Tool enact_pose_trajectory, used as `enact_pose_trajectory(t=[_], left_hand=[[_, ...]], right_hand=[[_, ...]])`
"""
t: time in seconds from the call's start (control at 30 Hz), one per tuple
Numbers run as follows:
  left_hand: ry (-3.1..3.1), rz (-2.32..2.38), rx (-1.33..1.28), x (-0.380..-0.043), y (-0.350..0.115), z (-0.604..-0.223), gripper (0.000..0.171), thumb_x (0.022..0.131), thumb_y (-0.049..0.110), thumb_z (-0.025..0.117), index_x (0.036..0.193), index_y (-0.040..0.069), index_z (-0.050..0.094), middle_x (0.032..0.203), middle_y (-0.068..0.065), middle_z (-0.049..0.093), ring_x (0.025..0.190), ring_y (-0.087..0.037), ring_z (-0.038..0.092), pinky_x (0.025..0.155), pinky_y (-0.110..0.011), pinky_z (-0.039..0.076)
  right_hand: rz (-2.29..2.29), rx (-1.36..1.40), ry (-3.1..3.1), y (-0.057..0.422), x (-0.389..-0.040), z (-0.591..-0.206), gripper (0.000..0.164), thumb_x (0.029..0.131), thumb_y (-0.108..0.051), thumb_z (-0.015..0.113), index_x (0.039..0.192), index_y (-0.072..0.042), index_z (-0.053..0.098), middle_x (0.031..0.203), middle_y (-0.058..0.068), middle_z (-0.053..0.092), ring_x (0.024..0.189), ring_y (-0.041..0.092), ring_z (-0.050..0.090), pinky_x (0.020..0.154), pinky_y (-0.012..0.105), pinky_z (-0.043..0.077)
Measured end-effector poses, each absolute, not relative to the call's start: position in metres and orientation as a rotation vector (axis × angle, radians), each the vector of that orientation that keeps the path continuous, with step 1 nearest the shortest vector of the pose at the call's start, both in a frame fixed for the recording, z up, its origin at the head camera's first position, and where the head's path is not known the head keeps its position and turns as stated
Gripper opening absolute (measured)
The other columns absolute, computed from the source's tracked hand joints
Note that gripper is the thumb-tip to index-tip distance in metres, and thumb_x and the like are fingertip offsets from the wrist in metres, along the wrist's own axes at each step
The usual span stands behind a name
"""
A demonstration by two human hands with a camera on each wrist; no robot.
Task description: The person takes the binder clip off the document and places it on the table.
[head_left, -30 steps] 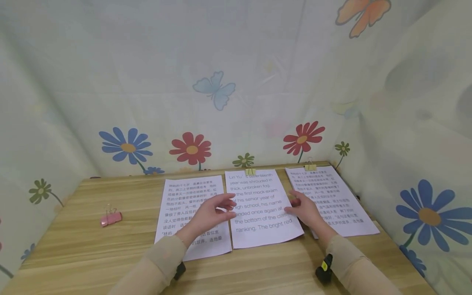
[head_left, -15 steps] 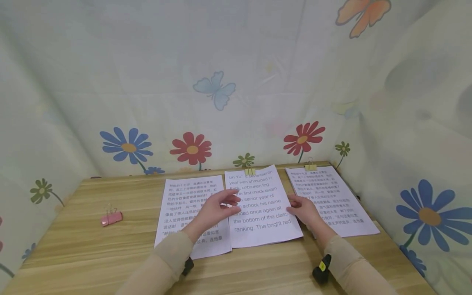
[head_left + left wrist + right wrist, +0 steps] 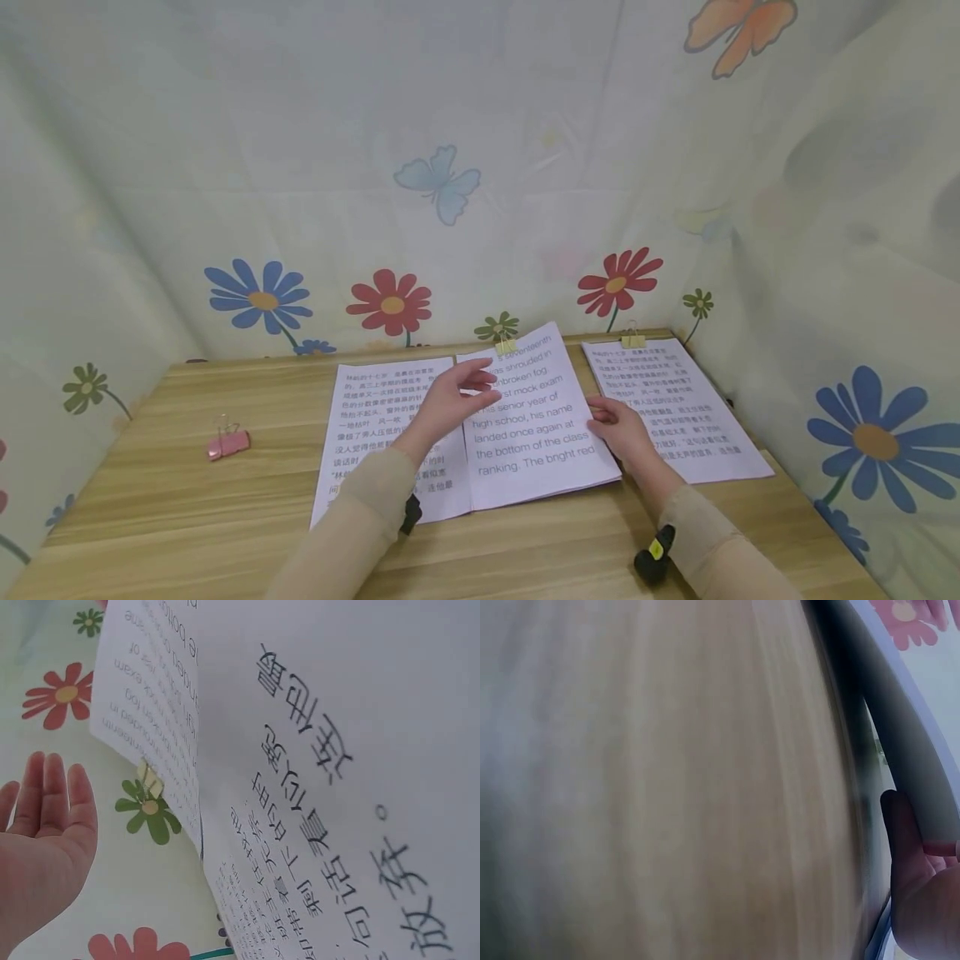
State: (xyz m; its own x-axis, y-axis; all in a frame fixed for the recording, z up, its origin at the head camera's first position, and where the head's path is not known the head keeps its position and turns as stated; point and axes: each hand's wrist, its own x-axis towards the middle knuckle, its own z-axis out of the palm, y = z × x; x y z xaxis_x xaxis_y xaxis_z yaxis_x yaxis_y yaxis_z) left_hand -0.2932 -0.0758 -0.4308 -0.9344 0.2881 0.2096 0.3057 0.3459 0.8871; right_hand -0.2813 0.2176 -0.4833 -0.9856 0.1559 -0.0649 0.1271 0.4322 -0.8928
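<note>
A sheaf of paper with printed English text [image 3: 528, 425] lies in the middle, its right side raised off the table. A yellow binder clip [image 3: 506, 346] grips its top edge. My right hand [image 3: 622, 432] pinches the sheaf's right edge between thumb and fingers; in the right wrist view the paper [image 3: 919, 742] bends up from that hand [image 3: 926, 892]. Over the sheaf's upper left part hovers my left hand [image 3: 442, 408], its fingers loosely extended near the clip. Nothing shows in this hand [image 3: 56, 840] in the left wrist view.
Sheets with Chinese text [image 3: 360, 417] lie to the left, partly under my left arm. Another such sheaf [image 3: 667, 392] with its own yellow clip [image 3: 633, 341] is on the right. A pink binder clip [image 3: 228, 444] rests on the wooden table [image 3: 172, 517]. Flowered cloth [image 3: 300, 167] hangs behind.
The left hand has moved up and to the right, toward the clip. The right hand has closed on the middle sheaf's right edge, and the sheaf's upper right corner has risen.
</note>
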Motion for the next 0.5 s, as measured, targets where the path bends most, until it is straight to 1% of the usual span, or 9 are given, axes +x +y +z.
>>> enact_pose_trajectory(t=[0.17, 0.23, 0.4, 0.5], left_hand=[[-2.547, -1.684, -0.535, -0.303, -0.072, -0.427, 0.059, 0.087, 0.024, 0.078, 0.141, 0.016, 0.055, 0.118, 0.000, 0.069, 0.106, -0.015, 0.064, 0.095, -0.038, 0.050], [-2.536, -1.688, -0.519, -0.305, -0.071, -0.424, 0.059, 0.087, 0.024, 0.078, 0.141, 0.016, 0.055, 0.118, -0.001, 0.069, 0.106, -0.016, 0.064, 0.097, -0.039, 0.049], [-2.550, -1.671, -0.493, -0.309, -0.069, -0.415, 0.060, 0.088, 0.028, 0.077, 0.142, 0.019, 0.054, 0.120, 0.003, 0.068, 0.109, -0.016, 0.063, 0.098, -0.042, 0.048], [-2.560, -1.662, -0.473, -0.310, -0.068, -0.408, 0.060, 0.089, 0.030, 0.076, 0.143, 0.022, 0.053, 0.120, 0.005, 0.067, 0.111, -0.015, 0.062, 0.098, -0.041, 0.049]], right_hand=[[1.594, -0.250, -2.607, 0.220, -0.278, -0.481, 0.043, 0.089, 0.003, 0.067, 0.131, -0.003, 0.062, 0.109, 0.016, 0.066, 0.104, 0.028, 0.058, 0.074, 0.022, 0.047], [1.590, -0.242, -2.590, 0.222, -0.277, -0.479, 0.042, 0.089, 0.003, 0.067, 0.131, -0.003, 0.062, 0.108, 0.017, 0.066, 0.104, 0.029, 0.058, 0.074, 0.021, 0.047], [1.587, -0.262, -2.561, 0.227, -0.274, -0.472, 0.041, 0.091, -0.001, 0.067, 0.132, -0.006, 0.062, 0.107, 0.016, 0.066, 0.099, 0.027, 0.059, 0.069, 0.022, 0.048], [1.562, -0.258, -2.547, 0.229, -0.272, -0.466, 0.040, 0.092, -0.003, 0.067, 0.132, -0.006, 0.062, 0.106, 0.015, 0.066, 0.096, 0.026, 0.059, 0.065, 0.022, 0.048]])
